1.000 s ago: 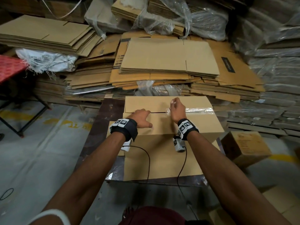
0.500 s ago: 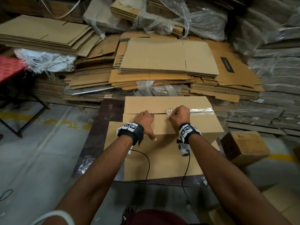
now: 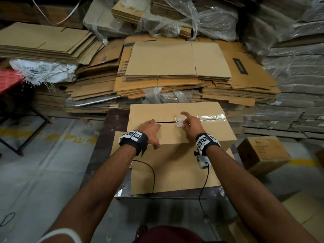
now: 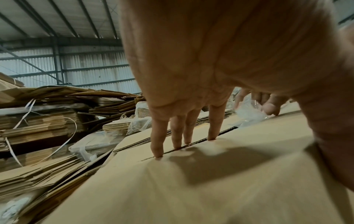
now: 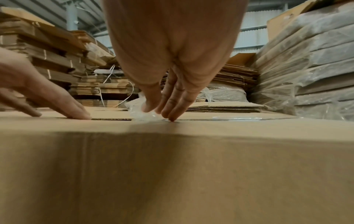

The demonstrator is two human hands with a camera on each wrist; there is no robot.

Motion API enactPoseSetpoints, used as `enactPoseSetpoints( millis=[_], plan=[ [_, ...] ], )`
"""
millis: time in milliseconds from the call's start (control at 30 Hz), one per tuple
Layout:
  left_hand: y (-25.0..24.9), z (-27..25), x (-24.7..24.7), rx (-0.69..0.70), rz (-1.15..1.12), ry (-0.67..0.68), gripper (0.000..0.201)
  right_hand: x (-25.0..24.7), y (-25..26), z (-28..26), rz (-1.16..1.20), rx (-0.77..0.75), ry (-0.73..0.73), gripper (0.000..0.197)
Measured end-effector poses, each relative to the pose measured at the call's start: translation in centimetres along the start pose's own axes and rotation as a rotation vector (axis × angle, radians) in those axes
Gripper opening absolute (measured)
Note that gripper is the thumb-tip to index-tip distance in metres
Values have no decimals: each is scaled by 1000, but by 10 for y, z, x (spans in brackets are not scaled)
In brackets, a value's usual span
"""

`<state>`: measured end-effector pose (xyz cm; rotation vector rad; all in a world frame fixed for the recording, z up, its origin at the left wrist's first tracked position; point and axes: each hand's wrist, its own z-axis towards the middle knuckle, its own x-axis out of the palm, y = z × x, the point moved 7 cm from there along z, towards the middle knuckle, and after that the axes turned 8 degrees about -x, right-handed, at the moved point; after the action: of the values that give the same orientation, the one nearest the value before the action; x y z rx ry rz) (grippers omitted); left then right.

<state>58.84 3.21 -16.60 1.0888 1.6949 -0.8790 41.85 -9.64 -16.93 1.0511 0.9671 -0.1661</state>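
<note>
Fingers (image 4: 158,136) of left hand (image 3: 149,131) press straight onto matte corrugated box (image 3: 175,136); right hand (image 3: 192,122) pinches crinkled clear tape (image 3: 179,121).

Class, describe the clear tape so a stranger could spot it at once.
Find the cardboard box on the dark table. Along its top seam, at the right hand, lies the clear tape: the only glossy, crinkled strip on plain cardboard.
</note>
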Motion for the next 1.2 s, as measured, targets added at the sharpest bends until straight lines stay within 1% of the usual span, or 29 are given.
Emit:
enactPoseSetpoints(
  millis=[33,67,167,233,300,367,433,467,533,600,667,733,767,867,900,933,1033,1100,1133,1200],
  plan=[
    [3,0,-1,-3,8,2,105,1,2,-1,-14,-9,39,63],
    [6,0,-3,-6,14,6,101,5,4,-1,-42,-19,79,57],
    [17,3,-6,-22,19,13,87,17,7,1,-165,-41,141,52],
    [22,5,-7,-21,19,10,89,26,10,4,-190,-54,139,49],
    [23,7,-9,-11,3,5,98,34,17,6,-76,-98,141,41],
    [18,10,-12,6,-45,2,107,38,25,4,117,-135,127,26],
    [7,13,-12,33,-106,-1,114,33,29,4,271,-86,59,15],
    [0,13,-11,53,-124,-2,118,29,27,5,325,-34,2,13],
    [-14,14,-5,82,-118,0,123,18,17,11,410,51,-112,14],
    [-24,17,4,75,-98,10,125,6,9,14,457,88,-177,15],
    [-26,20,10,54,-102,26,125,-7,-1,16,421,110,-211,18],
    [-24,23,12,47,-99,37,126,-17,-8,16,308,115,-220,26],
    [-23,24,13,50,-94,42,126,-18,-13,17,205,108,-193,31],
    [-20,27,12,67,-70,55,125,-7,-20,15,-157,43,12,38],
    [-20,27,11,70,-59,60,125,-5,-22,15,-235,18,42,37],
    [-20,27,10,69,-46,64,125,-6,-23,14,-267,8,36,36],
    [-28,25,8,64,-5,43,129,-14,-25,16,-156,62,-3,35],
    [-41,23,9,101,-11,22,134,-16,-21,17,-73,95,-2,34],
    [-49,23,11,130,-15,12,136,-17,-18,16,-57,94,-13,37],
    [-59,25,16,181,9,-3,133,-18,-15,14,-11,78,-22,49]
  ],
)
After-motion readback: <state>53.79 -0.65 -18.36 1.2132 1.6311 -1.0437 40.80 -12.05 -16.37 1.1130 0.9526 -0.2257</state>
